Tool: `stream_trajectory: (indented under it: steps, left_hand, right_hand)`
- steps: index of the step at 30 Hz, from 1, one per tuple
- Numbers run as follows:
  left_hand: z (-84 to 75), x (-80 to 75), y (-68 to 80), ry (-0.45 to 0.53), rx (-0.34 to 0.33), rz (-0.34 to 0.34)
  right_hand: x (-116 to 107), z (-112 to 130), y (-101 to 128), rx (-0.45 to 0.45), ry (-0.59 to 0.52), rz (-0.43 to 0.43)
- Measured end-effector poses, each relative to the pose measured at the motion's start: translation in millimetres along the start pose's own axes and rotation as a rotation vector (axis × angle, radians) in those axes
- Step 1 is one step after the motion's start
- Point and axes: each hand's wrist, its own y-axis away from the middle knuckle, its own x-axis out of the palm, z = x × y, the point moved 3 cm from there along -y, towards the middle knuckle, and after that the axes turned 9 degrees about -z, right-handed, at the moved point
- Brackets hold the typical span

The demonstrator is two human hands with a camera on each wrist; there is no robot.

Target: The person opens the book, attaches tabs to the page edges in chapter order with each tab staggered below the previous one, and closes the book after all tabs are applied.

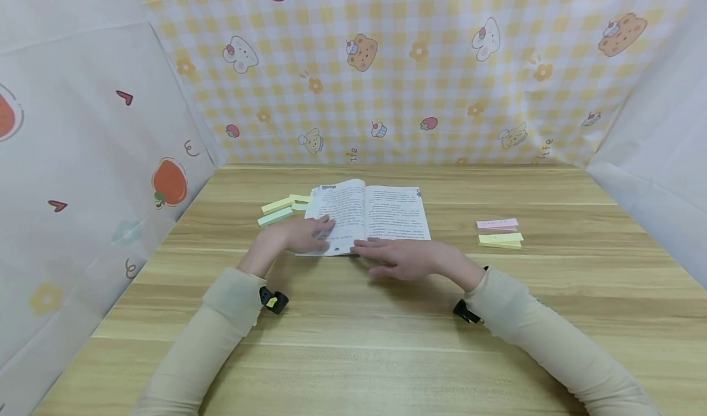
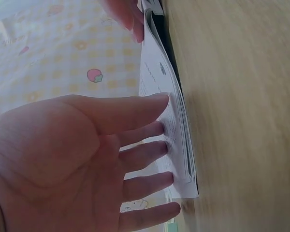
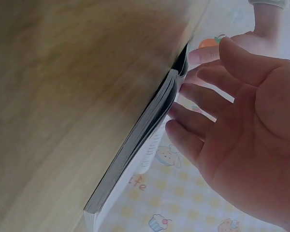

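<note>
An open book (image 1: 375, 213) with printed pages lies on the wooden table (image 1: 353, 330). My left hand (image 1: 304, 235) lies flat with straight fingers on the lower left page. The left wrist view shows those fingers (image 2: 150, 130) pressing the page of the book (image 2: 171, 121). My right hand (image 1: 405, 258) rests flat at the book's near edge, its fingertips touching the bottom of the right page. In the right wrist view its fingers (image 3: 193, 121) are straight and meet the edge of the book (image 3: 150, 140). Neither hand grips anything.
Yellow and green sticky-note pads (image 1: 282, 210) lie left of the book. A pink pad (image 1: 497, 224) and a yellow pad (image 1: 500, 239) lie to its right. Patterned cloth walls (image 1: 386, 66) enclose the table on three sides.
</note>
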Motion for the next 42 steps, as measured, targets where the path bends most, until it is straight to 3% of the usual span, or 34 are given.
stream_trajectory:
  steps: [10,24,42]
  left_hand:
    - [-1.2,0.1,1.9,-0.044,-0.059,0.045]
    - [-0.7,2.2,1.5,-0.030,-0.093,0.084]
    - [-1.6,2.0,3.0,-0.027,-0.102,0.081]
  right_hand:
    - [-7.7,-3.9,1.8,-0.006,-0.024,-0.036]
    - [-40.6,-23.4,15.9,0.018,-0.034,-0.150]
    - [-41.9,-50.1,21.0,0.169,-0.034,-0.090]
